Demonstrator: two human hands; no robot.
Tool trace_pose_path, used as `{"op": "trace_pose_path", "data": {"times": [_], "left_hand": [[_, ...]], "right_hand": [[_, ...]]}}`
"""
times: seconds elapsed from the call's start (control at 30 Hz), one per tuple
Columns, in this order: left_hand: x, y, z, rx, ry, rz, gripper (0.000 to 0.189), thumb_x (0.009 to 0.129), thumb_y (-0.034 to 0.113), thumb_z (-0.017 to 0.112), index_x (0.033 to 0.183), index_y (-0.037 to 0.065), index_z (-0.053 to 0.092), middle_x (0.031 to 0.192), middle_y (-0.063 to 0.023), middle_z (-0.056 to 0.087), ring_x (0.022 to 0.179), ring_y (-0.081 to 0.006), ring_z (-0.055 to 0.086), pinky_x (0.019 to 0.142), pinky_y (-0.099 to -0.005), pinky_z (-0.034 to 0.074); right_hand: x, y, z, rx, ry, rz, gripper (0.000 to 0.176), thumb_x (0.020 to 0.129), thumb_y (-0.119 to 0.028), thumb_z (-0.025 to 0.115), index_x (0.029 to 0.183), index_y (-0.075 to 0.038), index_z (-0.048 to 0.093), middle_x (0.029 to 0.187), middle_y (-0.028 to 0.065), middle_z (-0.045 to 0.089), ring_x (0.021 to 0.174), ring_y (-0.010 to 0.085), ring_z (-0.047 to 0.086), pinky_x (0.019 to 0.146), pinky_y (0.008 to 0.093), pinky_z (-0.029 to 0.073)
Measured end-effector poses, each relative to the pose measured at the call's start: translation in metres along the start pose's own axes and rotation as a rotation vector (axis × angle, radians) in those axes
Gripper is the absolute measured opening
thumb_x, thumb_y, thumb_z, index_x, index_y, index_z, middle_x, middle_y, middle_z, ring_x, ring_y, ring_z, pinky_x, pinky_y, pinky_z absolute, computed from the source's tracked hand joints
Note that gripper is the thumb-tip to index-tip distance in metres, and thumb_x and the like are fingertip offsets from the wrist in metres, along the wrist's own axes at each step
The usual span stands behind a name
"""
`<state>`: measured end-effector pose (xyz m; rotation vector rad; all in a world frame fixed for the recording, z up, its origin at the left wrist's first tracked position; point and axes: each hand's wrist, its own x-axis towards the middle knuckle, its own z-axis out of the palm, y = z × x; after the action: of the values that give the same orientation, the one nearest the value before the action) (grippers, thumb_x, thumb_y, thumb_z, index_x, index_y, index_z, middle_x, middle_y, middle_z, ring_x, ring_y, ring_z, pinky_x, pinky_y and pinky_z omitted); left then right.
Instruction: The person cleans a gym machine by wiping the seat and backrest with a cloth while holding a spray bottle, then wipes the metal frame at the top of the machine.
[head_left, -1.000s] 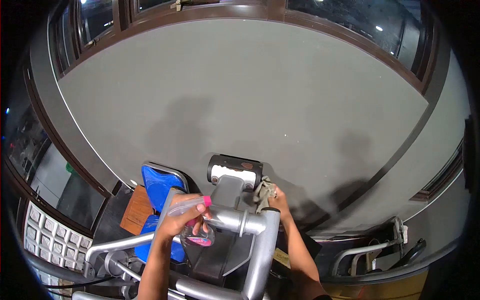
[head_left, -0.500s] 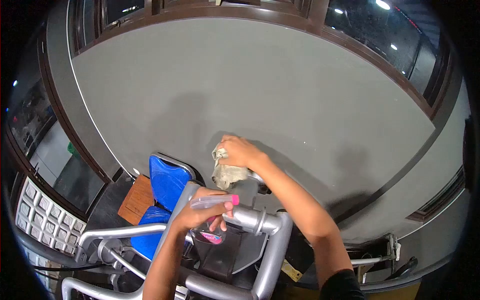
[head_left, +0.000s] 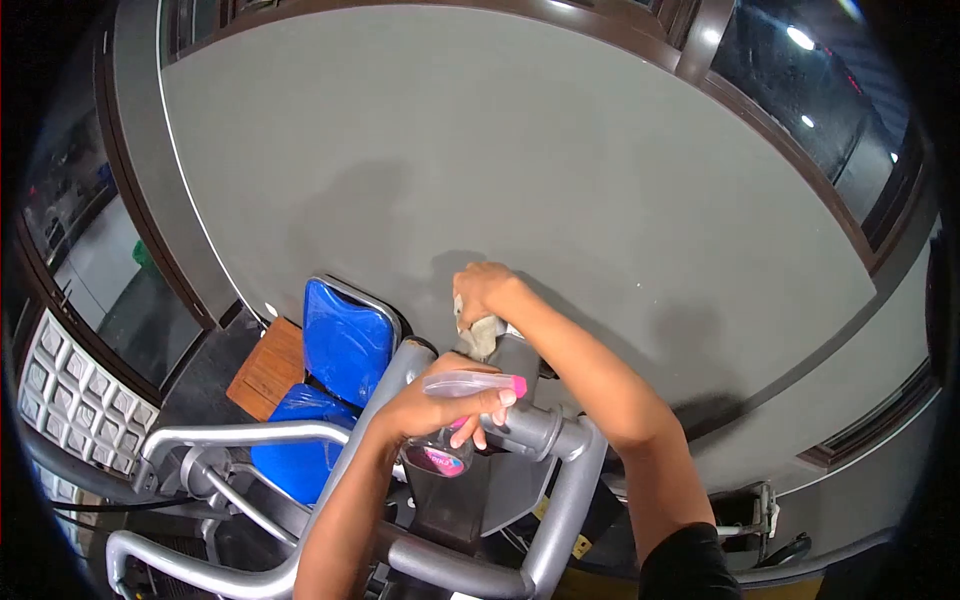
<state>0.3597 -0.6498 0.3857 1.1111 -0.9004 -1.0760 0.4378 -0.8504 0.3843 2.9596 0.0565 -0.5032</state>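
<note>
My left hand (head_left: 445,405) is wrapped round the neck of a clear spray bottle (head_left: 440,458) with a pink nozzle and a pink label, above a grey metal frame (head_left: 575,480). Farther off, my right hand (head_left: 487,292) grips a light, crumpled cloth (head_left: 480,338) against the top of a grey upright part of the machine (head_left: 516,352). Much of the cloth is hidden under the fingers of that hand.
A blue folding chair (head_left: 348,330) stands left of the frame, beside a brown wooden board (head_left: 266,368). Curved silver bars (head_left: 250,434) reach to the left. A grey wall (head_left: 600,180) rises behind, with dark-framed windows (head_left: 800,110) at the upper right.
The view has shifted slightly. The cloth looks more bunched under my right hand and less of it shows. My left hand and the bottle appear a little farther right.
</note>
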Motion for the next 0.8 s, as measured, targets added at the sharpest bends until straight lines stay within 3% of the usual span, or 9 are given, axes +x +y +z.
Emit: {"op": "trace_pose_path", "data": {"times": [0.03, 0.27, 0.33, 0.47, 0.53, 0.57, 0.63, 0.67, 0.8], "left_hand": [[0.000, 0.000, 0.001, -0.006, 0.003, 0.020, 0.035, 0.089, 0.031, 0.069, 0.086, -0.003, 0.064, 0.074, -0.0095, 0.064, 0.040, -0.0114, 0.053, 0.051, -0.0302, 0.056], [0.001, 0.000, -0.005, -0.054, -0.042, 0.070, 0.034, 0.091, 0.031, 0.067, 0.087, -0.002, 0.064, 0.075, -0.0094, 0.064, 0.039, -0.0119, 0.052, 0.052, -0.0312, 0.056], [0.001, 0.008, -0.001, -0.029, -0.025, 0.073, 0.035, 0.091, 0.031, 0.065, 0.083, -0.003, 0.064, 0.069, -0.0095, 0.062, 0.038, -0.0125, 0.052, 0.052, -0.0316, 0.056], [0.001, 0.021, 0.005, 0.012, -0.014, 0.047, 0.038, 0.091, 0.032, 0.064, 0.079, -0.004, 0.065, 0.059, -0.0089, 0.060, 0.037, -0.0130, 0.051, 0.052, -0.0318, 0.055], [0.001, 0.034, 0.007, 0.022, 0.014, 0.076, 0.039, 0.090, 0.034, 0.066, 0.079, -0.004, 0.065, 0.060, -0.0092, 0.060, 0.037, -0.0128, 0.051, 0.049, -0.0313, 0.053], [-0.001, 0.046, 0.008, 0.065, 0.026, 0.070, 0.039, 0.090, 0.034, 0.067, 0.080, -0.004, 0.065, 0.061, -0.0091, 0.061, 0.037, -0.0127, 0.051, 0.048, -0.0311, 0.052], [-0.008, 0.073, 0.015, 0.103, 0.073, 0.083, 0.037, 0.087, 0.035, 0.070, 0.081, -0.002, 0.066, 0.061, -0.0076, 0.061, 0.037, -0.0128, 0.050, 0.045, -0.0300, 0.048], [-0.014, 0.082, 0.015, 0.115, 0.077, 0.095, 0.037, 0.087, 0.035, 0.070, 0.081, -0.002, 0.066, 0.061, -0.0076, 0.061, 0.037, -0.0128, 0.050, 0.045, -0.0300, 0.048], [-0.052, 0.114, 0.013, 0.340, 0.115, 0.038, 0.050, 0.085, 0.048, 0.068, 0.065, 0.003, 0.062, 0.059, -0.0053, 0.059, 0.039, -0.0127, 0.054, 0.040, -0.0255, 0.039]], "right_hand": [[-0.003, -0.001, 0.000, -0.042, 0.063, 0.059, 0.052, 0.063, -0.037, 0.081, 0.107, -0.012, 0.072, 0.117, 0.0094, 0.067, 0.109, 0.0270, 0.065, 0.086, 0.0392, 0.055], [0.026, -0.015, 0.035, -0.236, 0.205, 0.120, 0.053, 0.062, -0.036, 0.081, 0.107, -0.009, 0.072, 0.113, 0.0105, 0.069, 0.106, 0.0280, 0.066, 0.085, 0.0391, 0.056], [-0.001, -0.008, 0.016, 0.000, 0.064, 0.011, 0.048, 0.066, -0.035, 0.078, 0.108, -0.012, 0.072, 0.103, 0.0141, 0.071, 0.100, 0.0314, 0.067, 0.089, 0.0391, 0.053], [-0.048, 0.013, 0.003, 0.368, 0.102, -0.052, 0.047, 0.070, -0.037, 0.076, 0.108, -0.011, 0.072, 0.100, 0.0130, 0.072, 0.097, 0.0276, 0.068, 0.087, 0.0372, 0.053], [-0.070, 0.018, 0.012, 0.806, 0.329, -0.077, 0.049, 0.073, -0.037, 0.073, 0.112, -0.008, 0.068, 0.095, 0.0122, 0.071, 0.093, 0.0218, 0.067, 0.084, 0.0348, 0.052], [-0.082, 0.016, 0.017, 0.800, 0.331, -0.080, 0.049, 0.073, -0.037, 0.073, 0.112, -0.008, 0.068, 0.095, 0.0122, 0.071, 0.093, 0.0218, 0.067, 0.084, 0.0348, 0.052], [-0.109, 0.000, 0.015, 1.137, 0.530, -0.293, 0.048, 0.075, -0.042, 0.070, 0.108, -0.008, 0.069, 0.103, 0.0145, 0.070, 0.092, 0.0258, 0.068, 0.083, 0.0365, 0.052], [-0.127, -0.018, 0.009, 1.171, 0.463, -0.124, 0.045, 0.077, -0.039, 0.069, 0.110, -0.008, 0.067, 0.106, 0.0141, 0.069, 0.095, 0.0266, 0.068, 0.084, 0.0363, 0.051], [-0.133, -0.058, 0.013, 0.799, 0.401, -0.078, 0.035, 0.074, -0.030, 0.071, 0.101, -0.007, 0.068, 0.109, 0.0166, 0.067, 0.096, 0.0358, 0.066, 0.085, 0.0418, 0.051]]}}
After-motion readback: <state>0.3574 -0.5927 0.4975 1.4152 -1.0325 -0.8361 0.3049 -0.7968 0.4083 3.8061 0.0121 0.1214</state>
